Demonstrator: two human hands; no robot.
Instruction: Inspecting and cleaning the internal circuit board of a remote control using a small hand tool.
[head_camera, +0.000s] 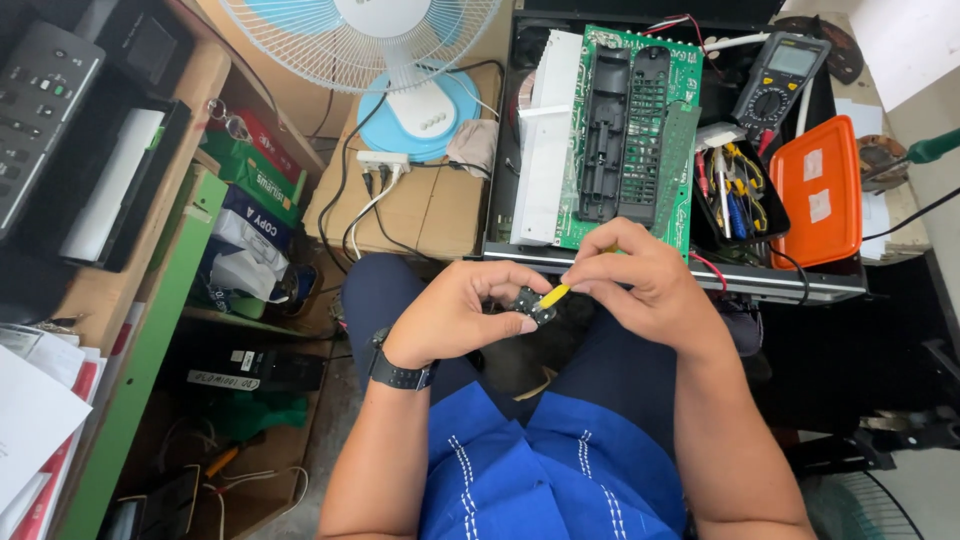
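**Small black part held over lap, yellow tool applied**

Left hand (455, 310), black wristwatch (398, 374) on its wrist, is closed around a small black plastic component (528, 303); thumb and fingertips pinch it just above the lap. Right hand (632, 278) is pinched shut on a thin yellow-handled tool (556, 293), whose tip touches the component. Both hands meet over the dark blue trousers, in front of the counter edge.

On the counter directly beyond the hands: open black metal chassis (660, 268) carrying a green printed circuit board (680, 90) with a black slotted heat sink (625, 130). To its right, a black tray of assorted small tools (735, 190), an orange plastic lid (817, 190), a dark multimeter with yellow trim (780, 80). Farther left, a white and light blue electric fan (400, 60) stands on a cardboard box (430, 205).
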